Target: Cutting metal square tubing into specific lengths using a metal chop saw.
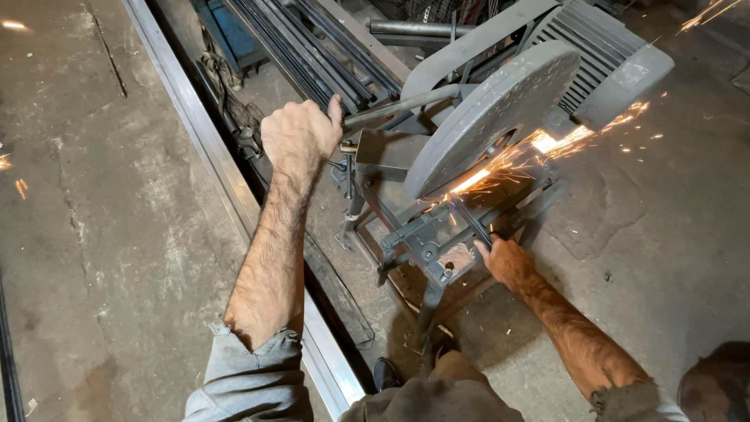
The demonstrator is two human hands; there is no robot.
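Cut in progress, not through yet by the look of it. L hand (pixel 299 134) clenched round the saw handle (pixel 398 105), pulling the guarded blade (pixel 488 117) down. Sparks (pixel 500 166) spray from under the guard. R hand (pixel 506 260) grips the metal bar (pixel 470 223) at the front edge of the saw base, next to the vise (pixel 422 238). Can't tell cut depth; bar end hidden. Left: finish cut, raise blade.

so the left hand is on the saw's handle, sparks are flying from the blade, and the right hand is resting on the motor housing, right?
Not quite. The head view shows the right hand down on the dark metal piece at the vise, below the blade guard, not on the motor housing. The left hand does grip the handle, and sparks are flying.
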